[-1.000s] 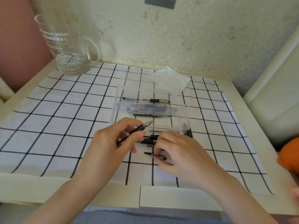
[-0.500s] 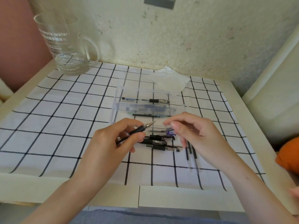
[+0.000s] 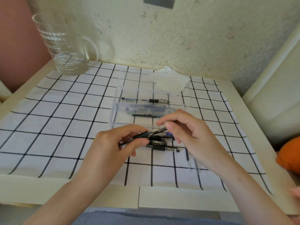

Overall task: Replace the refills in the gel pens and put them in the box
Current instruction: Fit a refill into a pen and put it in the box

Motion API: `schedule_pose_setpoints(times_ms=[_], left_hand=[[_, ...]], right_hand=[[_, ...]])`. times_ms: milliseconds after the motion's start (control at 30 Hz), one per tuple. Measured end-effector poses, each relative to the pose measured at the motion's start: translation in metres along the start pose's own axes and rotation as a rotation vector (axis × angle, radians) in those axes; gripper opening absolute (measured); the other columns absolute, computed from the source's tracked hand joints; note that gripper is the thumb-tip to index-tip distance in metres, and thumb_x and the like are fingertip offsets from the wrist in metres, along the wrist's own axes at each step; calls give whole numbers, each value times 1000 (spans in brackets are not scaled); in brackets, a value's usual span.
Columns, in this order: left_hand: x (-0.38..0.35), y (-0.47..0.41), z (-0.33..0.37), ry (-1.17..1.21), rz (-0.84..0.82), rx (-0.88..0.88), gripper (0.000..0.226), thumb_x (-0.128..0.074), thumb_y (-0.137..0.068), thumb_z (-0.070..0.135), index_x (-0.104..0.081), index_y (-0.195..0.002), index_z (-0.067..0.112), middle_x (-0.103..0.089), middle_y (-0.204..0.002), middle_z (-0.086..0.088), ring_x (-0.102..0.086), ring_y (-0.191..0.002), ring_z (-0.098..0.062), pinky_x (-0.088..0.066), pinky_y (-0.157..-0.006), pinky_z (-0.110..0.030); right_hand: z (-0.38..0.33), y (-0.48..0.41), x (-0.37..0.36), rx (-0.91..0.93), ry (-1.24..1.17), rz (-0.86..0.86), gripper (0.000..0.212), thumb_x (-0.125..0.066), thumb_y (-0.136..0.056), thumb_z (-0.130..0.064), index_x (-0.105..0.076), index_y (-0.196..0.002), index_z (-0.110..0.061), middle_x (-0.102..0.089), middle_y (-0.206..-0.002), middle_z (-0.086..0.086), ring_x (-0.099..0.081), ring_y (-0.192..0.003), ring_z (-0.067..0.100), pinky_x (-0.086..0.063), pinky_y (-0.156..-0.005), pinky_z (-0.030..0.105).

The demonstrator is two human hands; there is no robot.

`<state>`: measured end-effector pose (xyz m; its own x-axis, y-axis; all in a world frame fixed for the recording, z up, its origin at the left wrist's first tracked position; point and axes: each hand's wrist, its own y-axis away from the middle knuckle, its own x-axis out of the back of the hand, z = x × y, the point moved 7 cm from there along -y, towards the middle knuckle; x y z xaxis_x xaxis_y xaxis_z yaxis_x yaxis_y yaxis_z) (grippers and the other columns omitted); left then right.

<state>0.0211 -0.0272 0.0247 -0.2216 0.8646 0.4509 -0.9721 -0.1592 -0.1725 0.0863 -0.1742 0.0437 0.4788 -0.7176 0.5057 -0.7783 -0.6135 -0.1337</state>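
Head: left hand (image 3: 110,148), right hand (image 3: 186,133) hold pen (image 3: 146,134).

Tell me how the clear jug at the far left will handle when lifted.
The clear jug looks like glass, so probably fragile and slippery. Only shallow water sits in its bottom, so it is likely light with little slosh. Its wide base should resist tipping.
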Motion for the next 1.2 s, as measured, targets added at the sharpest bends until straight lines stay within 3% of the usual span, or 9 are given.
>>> schedule_pose_setpoints(times_ms=[300, 533, 700, 867, 967, 1100, 1200], left_hand=[[-1, 3, 2, 42, 6, -35, 22, -68, -70, 26, -67, -84, 44, -53, -47, 17, -44, -45, -3, -32, -49, -4], [-4, 6, 1, 25, 15, -15, 25, -73, -73, 15, -70, -80, 38, -54, -47, 22, -40, -44, -3, -31, -47, -7], [-2, 4, -1, 15, -30, 7, 17, -71, -74, 19, -71, -81, 35, -52, -44, 15, -43, -43, -4, -33, -48, -6], [-2, -3, -7, 7, -82, 39, 21, -62, -69, 43, -66, -90, 39, -67, -63, 14, -61, -58, -3, -44, -55, -12], [2, -2, -13, -64, -77, 40, 28, -54, -67, 56, -62, -90, 41, -67, -78, 19, -62, -74, -1, -46, -66, -10], [9, -1, -17, -209, -10, -19, 25, -48, -71, 59, -57, -92, 48, -65, -77, 24, -55, -87, 8, -41, -72, -1], [1, 1, -13, -395, -26, -170, 30, -51, -84, 53, -65, -99, 32, -62, -83, 24, -52, -82, 11, -45, -69, -5]], right_hand=[[6, 0, -14, -58, -150, 25, 13, -65, -85, -11, -67, -84, -23, -59, -58, -8, -50, -53, 2, -38, -56, 15], [9, 2, -18, -43, -190, 44, 12, -66, -84, -9, -70, -85, -20, -63, -69, 11, -56, -60, 16, -45, -60, 22], [6, 3, -21, -51, -205, 38, 10, -63, -87, -10, -68, -88, -18, -61, -65, -1, -57, -59, 8, -44, -59, 16], [6, -4, -11, -81, -179, 11, 10, -61, -88, -10, -68, -89, -16, -61, -63, -8, -56, -56, 4, -45, -55, 17], [9, -9, 22, -70, -165, 146, 11, -59, -89, -12, -68, -91, -17, -62, -67, -5, -55, -58, 7, -48, -56, 20], [18, -9, 69, -33, -203, 420, 12, -60, -89, -15, -69, -85, -23, -64, -67, -4, -54, -58, 10, -44, -53, 19], [27, -10, 80, -49, -191, 541, 13, -58, -91, -12, -67, -86, -21, -64, -67, -5, -54, -57, 9, -45, -54, 18]])
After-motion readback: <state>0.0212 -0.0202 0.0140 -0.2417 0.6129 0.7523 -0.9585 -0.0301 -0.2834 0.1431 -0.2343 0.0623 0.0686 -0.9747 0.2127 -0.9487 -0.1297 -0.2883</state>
